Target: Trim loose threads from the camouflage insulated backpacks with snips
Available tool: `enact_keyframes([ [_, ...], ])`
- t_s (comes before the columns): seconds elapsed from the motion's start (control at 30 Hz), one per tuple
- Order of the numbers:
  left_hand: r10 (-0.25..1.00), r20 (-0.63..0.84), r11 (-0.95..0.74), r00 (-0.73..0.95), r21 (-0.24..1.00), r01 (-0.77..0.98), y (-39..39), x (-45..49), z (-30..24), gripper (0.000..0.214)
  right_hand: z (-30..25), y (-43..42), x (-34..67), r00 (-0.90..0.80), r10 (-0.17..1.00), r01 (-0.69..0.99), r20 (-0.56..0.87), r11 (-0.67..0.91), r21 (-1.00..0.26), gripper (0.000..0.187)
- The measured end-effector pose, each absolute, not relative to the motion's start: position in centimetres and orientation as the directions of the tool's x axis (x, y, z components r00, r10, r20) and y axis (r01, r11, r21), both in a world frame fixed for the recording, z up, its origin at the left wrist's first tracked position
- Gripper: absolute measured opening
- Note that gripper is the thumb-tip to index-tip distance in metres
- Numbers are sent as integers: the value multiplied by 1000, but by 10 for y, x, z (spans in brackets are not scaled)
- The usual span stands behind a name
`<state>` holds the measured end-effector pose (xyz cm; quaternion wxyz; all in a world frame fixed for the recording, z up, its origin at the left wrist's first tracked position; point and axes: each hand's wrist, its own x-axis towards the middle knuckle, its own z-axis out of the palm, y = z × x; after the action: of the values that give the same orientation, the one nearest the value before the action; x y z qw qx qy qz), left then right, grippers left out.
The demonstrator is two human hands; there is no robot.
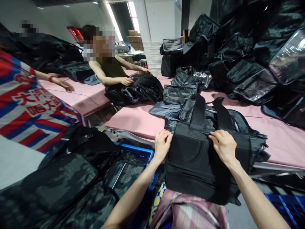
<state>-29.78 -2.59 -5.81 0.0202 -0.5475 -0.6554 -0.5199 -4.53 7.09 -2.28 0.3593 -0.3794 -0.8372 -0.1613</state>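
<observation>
A black backpack with mesh padding rests at the table edge in front of me, its back panel facing me. Two wide shoulder straps stick up from its upper part. My left hand is closed, fingers pinched at the backpack's left side edge. With thumb and fingers together, my right hand grips a small piece of black material on the back panel, just below the right strap. Dark camouflage fabric shows behind and to the right of the panel.
Pink-covered tables carry more dark bags, with a large pile at right. A blue crate and camouflage bags stand at my left. One co-worker handles a bag across the table; another person in a striped top is at left.
</observation>
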Motion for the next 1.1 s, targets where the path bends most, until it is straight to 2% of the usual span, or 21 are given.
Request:
enact_keyframes([
  [0.2,704,592,-163,-392,672,722,-29,-306,-66,17,-19,66,-39,-438,551,752,711,658,-46,18],
  [0.43,719,559,-139,-413,697,703,-28,-305,-64,17,-19,68,-43,-473,512,773,717,632,59,15],
  [1.1,705,578,-160,-411,694,702,-28,-307,-66,16,-21,74,-40,-485,462,747,742,660,77,10],
])
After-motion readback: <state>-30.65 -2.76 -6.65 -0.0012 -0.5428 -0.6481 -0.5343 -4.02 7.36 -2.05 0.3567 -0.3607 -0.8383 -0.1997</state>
